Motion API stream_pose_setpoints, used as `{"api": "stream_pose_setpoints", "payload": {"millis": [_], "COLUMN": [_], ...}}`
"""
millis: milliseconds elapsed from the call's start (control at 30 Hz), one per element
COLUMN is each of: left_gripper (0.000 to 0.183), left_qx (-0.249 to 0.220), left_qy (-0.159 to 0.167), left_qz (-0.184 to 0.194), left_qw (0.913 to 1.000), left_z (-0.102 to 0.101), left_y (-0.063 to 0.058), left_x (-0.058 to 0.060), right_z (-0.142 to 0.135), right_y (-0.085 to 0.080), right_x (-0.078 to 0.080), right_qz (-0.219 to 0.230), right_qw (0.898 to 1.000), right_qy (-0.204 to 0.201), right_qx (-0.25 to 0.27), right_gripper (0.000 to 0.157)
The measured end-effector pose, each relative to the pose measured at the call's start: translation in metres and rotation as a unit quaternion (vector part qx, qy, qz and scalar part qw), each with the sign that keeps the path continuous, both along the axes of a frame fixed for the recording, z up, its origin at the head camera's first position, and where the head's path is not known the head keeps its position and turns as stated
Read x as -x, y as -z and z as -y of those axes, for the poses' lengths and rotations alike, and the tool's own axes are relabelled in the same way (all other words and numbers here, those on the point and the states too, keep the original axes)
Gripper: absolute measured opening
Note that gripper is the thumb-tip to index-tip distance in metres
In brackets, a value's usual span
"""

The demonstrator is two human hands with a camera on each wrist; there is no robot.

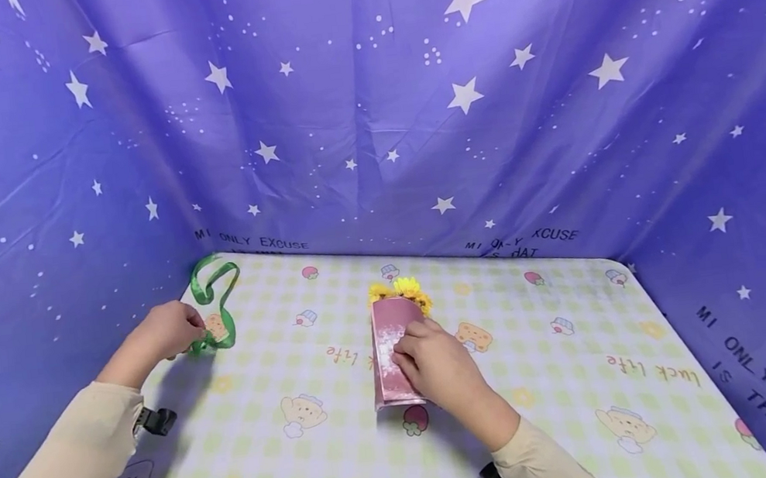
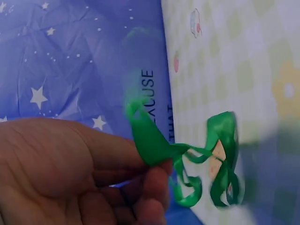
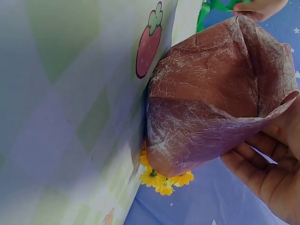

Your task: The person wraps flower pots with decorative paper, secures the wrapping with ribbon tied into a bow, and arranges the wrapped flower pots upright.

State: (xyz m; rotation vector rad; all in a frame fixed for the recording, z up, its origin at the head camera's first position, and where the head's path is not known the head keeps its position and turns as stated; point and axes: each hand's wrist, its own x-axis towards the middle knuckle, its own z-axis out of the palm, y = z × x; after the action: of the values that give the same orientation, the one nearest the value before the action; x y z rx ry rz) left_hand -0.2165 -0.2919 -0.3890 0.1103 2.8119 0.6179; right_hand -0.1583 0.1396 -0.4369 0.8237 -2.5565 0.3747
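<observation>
In the head view, the left hand [image 1: 171, 330] is at the table's far left corner and pinches a green ribbon [image 1: 226, 320] between thumb and forefinger. The ribbon trails in loose, twisted loops, clear in the left wrist view [image 2: 150, 140]. At mid-table the right hand [image 1: 438, 362] holds a pink sheet of wrapping paper [image 1: 390, 328] rolled round yellow flowers [image 1: 408, 292]. Only the blossoms stick out of the far end. From the right wrist view, the paper's near end gapes wide, and the thumb and fingers grip its edge. Any stems inside are hidden.
A pale checked cloth with cartoon prints covers the table [image 1: 556, 423]. Purple star-printed curtains [image 1: 356, 117] close in its back and sides. Black wrist cameras [image 1: 157, 420] are strapped at both cuffs.
</observation>
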Motion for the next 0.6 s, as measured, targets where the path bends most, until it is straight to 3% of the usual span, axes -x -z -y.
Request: {"api": "stream_pose_setpoints", "payload": {"millis": [100,333,600], "left_gripper": [0.018,0.027,0.025], "left_qx": [-0.038,-0.078,-0.125], "left_qy": [-0.013,-0.034,-0.059], "left_qz": [-0.006,-0.082,-0.079], "left_qw": [0.9992,0.993,0.9873], "left_z": [-0.003,-0.018,-0.041], "left_y": [0.003,-0.006,-0.023], "left_x": [0.003,0.018,0.026], "right_z": [0.001,0.001,-0.001], "right_y": [0.0,-0.001,0.0], "right_x": [0.001,0.0,-0.002], "right_qz": [0.001,-0.001,-0.009], "right_qw": [1.0,1.0,1.0], "right_qy": [0.0,-0.003,-0.003], "right_qx": [-0.004,-0.006,-0.012], "right_gripper": [0.007,0.007,0.008]}}
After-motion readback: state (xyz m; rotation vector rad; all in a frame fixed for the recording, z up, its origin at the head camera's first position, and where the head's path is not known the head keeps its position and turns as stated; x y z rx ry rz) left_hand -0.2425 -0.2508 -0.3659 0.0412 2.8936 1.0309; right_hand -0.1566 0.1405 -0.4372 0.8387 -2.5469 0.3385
